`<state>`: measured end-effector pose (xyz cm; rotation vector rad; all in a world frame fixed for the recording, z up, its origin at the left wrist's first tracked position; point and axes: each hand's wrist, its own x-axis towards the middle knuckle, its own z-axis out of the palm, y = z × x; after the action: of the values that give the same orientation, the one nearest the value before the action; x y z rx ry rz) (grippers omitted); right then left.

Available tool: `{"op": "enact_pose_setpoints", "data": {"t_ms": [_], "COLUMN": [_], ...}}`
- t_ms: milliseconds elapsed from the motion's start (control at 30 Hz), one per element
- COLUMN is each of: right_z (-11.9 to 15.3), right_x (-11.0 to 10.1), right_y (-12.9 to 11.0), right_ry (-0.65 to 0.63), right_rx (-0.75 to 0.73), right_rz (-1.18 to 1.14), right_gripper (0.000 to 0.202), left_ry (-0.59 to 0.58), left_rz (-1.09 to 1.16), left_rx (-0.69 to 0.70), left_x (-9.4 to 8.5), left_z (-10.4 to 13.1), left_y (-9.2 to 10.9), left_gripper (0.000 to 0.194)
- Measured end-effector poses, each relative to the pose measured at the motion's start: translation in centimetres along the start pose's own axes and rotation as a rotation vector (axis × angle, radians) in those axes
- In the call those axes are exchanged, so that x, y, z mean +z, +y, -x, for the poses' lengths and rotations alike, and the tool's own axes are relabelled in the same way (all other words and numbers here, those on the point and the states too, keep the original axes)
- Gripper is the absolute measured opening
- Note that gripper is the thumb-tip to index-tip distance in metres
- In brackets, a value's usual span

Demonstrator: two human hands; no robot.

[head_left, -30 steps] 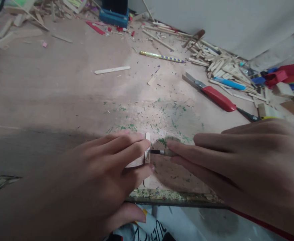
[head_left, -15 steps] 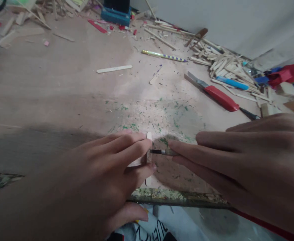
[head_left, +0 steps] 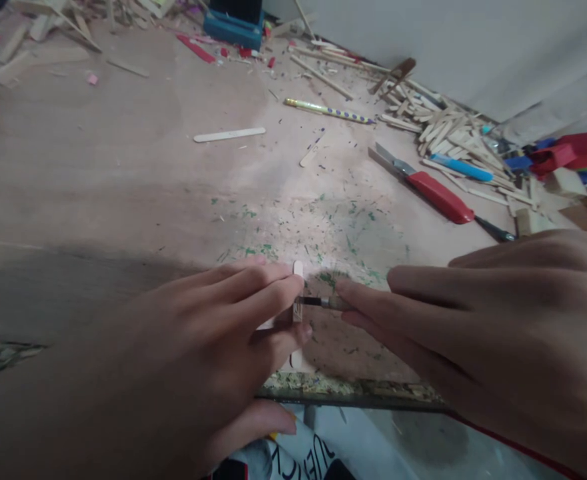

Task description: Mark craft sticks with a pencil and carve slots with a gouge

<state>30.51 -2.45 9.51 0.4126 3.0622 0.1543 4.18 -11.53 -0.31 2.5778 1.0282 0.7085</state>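
Near the table's front edge a popsicle stick (head_left: 297, 312) lies pointing away from me, with dark marks on its middle. My left hand (head_left: 223, 327) presses it down, fingertips at its upper part and another finger across its lower part. My right hand (head_left: 438, 320) is closed around a slim craft knife (head_left: 326, 303), held flat and pointing left. The knife's dark blade tip touches the stick between my left fingers. Most of the knife's handle is hidden under my right fingers. Green shavings (head_left: 328, 279) lie scattered just beyond both hands.
A red-handled utility knife (head_left: 438, 195) lies at right, before a heap of popsicle sticks (head_left: 448, 133) and a blue pen (head_left: 461, 167). Farther back are a pencil (head_left: 328, 111), a loose stick (head_left: 229, 135) and a blue box (head_left: 233, 27). Wood scraps (head_left: 48, 60) lie at back left.
Both hands stay nearly in place. The knife blade has shifted very slightly at the stick, and the whole view has moved a little.
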Motion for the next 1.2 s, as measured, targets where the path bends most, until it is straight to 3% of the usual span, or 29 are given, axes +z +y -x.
{"op": "enact_pose_setpoints", "data": {"t_ms": [100, 333, 467, 633, 900, 1067, 1200], "right_z": [-0.6, -1.4, -0.9, 0.0, 1.1, 1.6, 1.3], "right_x": [-0.5, -0.8, -0.3, 0.5, 1.7, 2.3, 2.0], "right_y": [0.0, -0.1, 0.1, 0.7, 0.1, -0.6, 0.3], "right_ry": [-0.066, -0.089, -0.058, 0.041, 0.106, 0.133, 0.120], "right_rx": [-0.053, -0.070, -0.099, -0.085, -0.065, -0.050, 0.000], "right_rz": [0.010, -0.018, 0.010, -0.062, -0.143, -0.128, -0.168], "right_gripper": [0.017, 0.023, 0.019, 0.043, 0.024, 0.032, 0.038], "left_ry": [0.005, -0.018, -0.026, -0.054, -0.082, -0.065, -0.101], "left_rz": [-0.003, -0.021, -0.037, -0.050, -0.037, -0.031, -0.005], "left_rx": [0.014, 0.035, 0.041, 0.029, -0.022, -0.022, -0.019], "left_x": [0.1, 0.0, -0.1, 0.0, 0.3, -0.2, -0.5], "left_z": [0.2, 0.2, -0.2, 0.0, 0.2, 0.1, -0.1], "left_y": [0.0, 0.0, 0.1, 0.2, 0.5, 0.5, 0.3], "left_gripper": [0.037, 0.032, 0.029, 0.029, 0.040, 0.037, 0.036]}}
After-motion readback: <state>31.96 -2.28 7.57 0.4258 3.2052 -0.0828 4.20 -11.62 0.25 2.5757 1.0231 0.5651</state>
